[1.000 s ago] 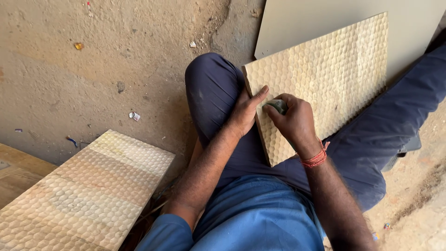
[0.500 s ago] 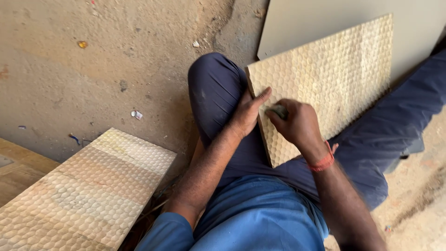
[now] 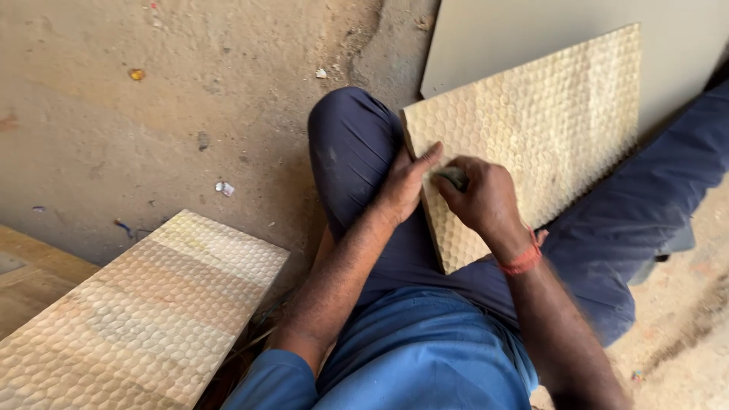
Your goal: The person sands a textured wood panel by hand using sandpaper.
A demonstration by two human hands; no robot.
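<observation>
A pale wooden panel (image 3: 547,114) carved with a honeycomb of small dimples rests across my lap, between my dark blue trouser legs. My left hand (image 3: 404,186) grips its near left edge, thumb lying on the carved face. My right hand (image 3: 478,197), a red thread at the wrist, is closed on a small greenish-grey abrasive pad (image 3: 456,178) pressed against the panel near that edge. Most of the pad is hidden under the fingers.
A second carved honeycomb panel (image 3: 144,311) lies at lower left, over a plain wooden board (image 3: 23,285). A flat grey-beige sheet (image 3: 531,30) lies under the lap panel at top right. The dusty concrete floor (image 3: 152,129) carries small scraps of litter.
My right hand with the pad has slid slightly back and forth over the same spot on the panel. The left hand keeps its hold on the edge.
</observation>
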